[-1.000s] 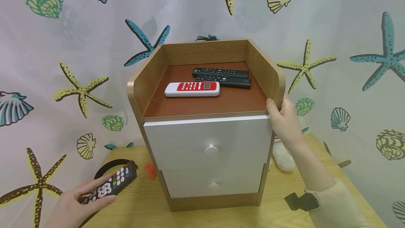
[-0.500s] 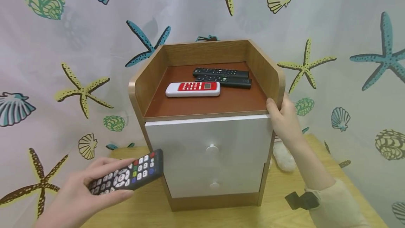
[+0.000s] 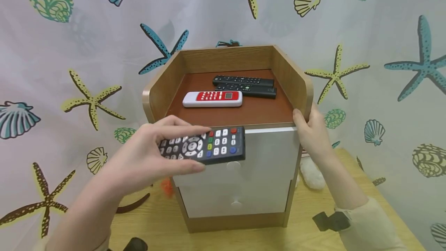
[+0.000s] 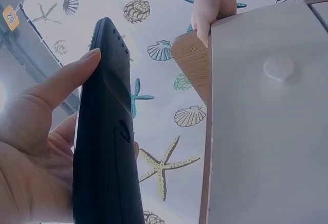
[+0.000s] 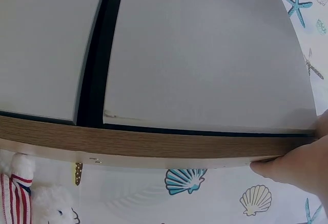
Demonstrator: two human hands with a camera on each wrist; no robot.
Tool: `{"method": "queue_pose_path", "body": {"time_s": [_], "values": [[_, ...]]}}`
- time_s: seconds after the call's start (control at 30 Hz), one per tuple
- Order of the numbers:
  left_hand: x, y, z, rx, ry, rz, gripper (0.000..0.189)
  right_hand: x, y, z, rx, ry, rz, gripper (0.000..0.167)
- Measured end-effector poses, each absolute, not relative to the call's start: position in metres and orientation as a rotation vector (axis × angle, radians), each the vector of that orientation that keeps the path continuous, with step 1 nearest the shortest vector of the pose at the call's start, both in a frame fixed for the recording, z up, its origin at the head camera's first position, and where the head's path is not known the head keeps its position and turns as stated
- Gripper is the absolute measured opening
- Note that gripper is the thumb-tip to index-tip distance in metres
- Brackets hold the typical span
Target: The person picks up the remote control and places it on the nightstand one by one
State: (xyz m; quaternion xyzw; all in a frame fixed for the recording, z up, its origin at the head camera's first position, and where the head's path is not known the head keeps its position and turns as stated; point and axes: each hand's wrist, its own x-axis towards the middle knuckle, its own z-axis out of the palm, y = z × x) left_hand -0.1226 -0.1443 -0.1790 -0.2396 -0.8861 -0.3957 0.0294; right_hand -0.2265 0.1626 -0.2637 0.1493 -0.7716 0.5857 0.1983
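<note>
My left hand (image 3: 153, 150) holds a black remote control (image 3: 223, 142) by its edges, thumb along the near side and fingers along the far side, buttons facing up. In the head view the remote overlaps the cabinet's upper white drawer (image 3: 271, 154); the left wrist view shows its dark back (image 4: 105, 131). My right hand (image 3: 311, 127) grips the right side panel of the wooden cabinet (image 3: 292, 76), thumb at the front edge. On the brown top lie a white remote with a red face (image 3: 212, 99) and two black remotes (image 3: 244, 80), one partly over the other.
Raised wooden edges surround the cabinet top at the back and sides. The cabinet stands on a wooden table (image 3: 258, 239). A white plush toy (image 3: 313, 173) is behind its right side, and an orange fuzzy thing (image 3: 167, 187) lies at its left. A shell-patterned curtain (image 3: 115, 42) hangs behind.
My left hand has lifted the remote control up and to the right, from beside the cabinet to in front of its upper drawer. My right hand stays on the side panel.
</note>
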Motion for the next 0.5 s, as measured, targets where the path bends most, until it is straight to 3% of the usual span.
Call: {"method": "queue_pose_path", "body": {"time_s": [0.5], "values": [[-0.181,-0.116,-0.141,-0.750,-2.831,-0.922,0.052,-0.229,0.161,-0.266,0.434,-2.134,1.647,0.046]]}}
